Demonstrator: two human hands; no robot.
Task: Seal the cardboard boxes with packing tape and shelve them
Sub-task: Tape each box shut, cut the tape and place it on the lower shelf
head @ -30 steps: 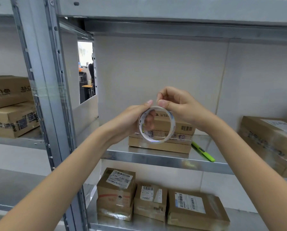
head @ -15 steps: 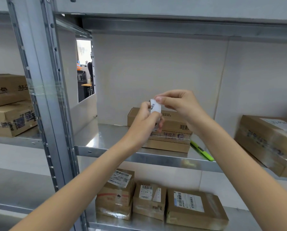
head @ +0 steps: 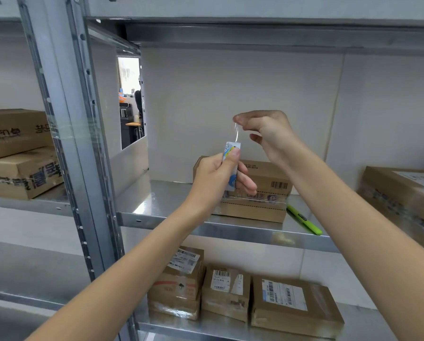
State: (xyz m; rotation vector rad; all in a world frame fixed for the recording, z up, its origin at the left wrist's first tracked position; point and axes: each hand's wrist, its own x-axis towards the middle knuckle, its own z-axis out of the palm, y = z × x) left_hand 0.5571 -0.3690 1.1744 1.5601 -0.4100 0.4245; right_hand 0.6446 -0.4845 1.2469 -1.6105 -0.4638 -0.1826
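My left hand (head: 218,175) grips a roll of clear packing tape (head: 231,166), seen edge-on, with the thumb on its rim and fingers through the core. My right hand (head: 262,129) pinches the free end of the tape strip (head: 236,134) and holds it up above the roll. Both hands hover in front of a flat cardboard box (head: 262,193) that lies on the middle metal shelf (head: 156,207); clear tape runs across the box's front.
A green utility knife (head: 304,222) lies on the shelf right of the box. More boxes sit at the right (head: 402,198), on the left bay (head: 19,153), and three labelled ones on the lower shelf (head: 292,306). A steel upright (head: 78,143) stands at left.
The roll turned from facing me to edge-on in my left hand. My right hand lifted away from the roll, drawing a short strip of tape upward.
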